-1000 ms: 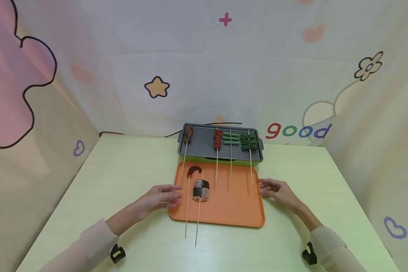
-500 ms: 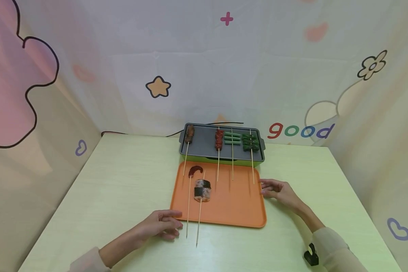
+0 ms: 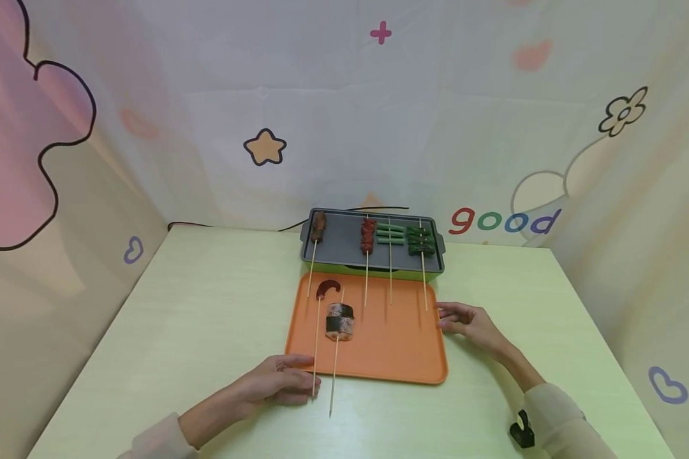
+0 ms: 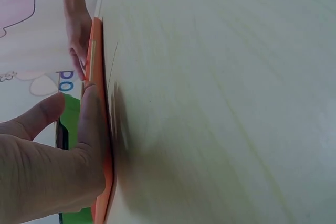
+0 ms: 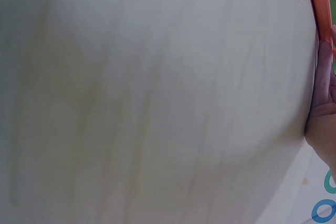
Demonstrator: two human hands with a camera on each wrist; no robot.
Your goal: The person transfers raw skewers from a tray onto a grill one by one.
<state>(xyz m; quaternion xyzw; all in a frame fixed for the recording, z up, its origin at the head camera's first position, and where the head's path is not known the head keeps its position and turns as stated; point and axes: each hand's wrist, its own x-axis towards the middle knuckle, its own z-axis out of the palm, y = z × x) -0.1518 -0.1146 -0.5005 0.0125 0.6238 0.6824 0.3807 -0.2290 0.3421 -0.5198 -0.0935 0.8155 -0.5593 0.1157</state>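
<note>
An orange tray (image 3: 396, 344) lies before the grill. On it rest a skewer with a curled dark-red piece (image 3: 328, 287) and a skewer with a pale piece banded in black (image 3: 340, 322). Both sticks reach past the tray's front edge. My left hand (image 3: 272, 381) is at the tray's front left corner, its fingertips by the lower end of the curled-piece skewer's stick. In the left wrist view, the thumb (image 4: 44, 114) stands apart from the index finger. My right hand (image 3: 473, 325) touches the tray's right edge with extended fingers.
Behind the tray stands a green grill with a grey plate (image 3: 341, 245). It bears a brown skewer (image 3: 318, 227), a red skewer (image 3: 368, 236) and two green skewers, their sticks overhanging the tray. A black cable (image 3: 189, 224) runs along the patterned back curtain (image 3: 333, 127).
My left hand has moved from the tray's left side toward me to its front left corner, then slightly right to the stick's end. The right hand stays at the right edge.
</note>
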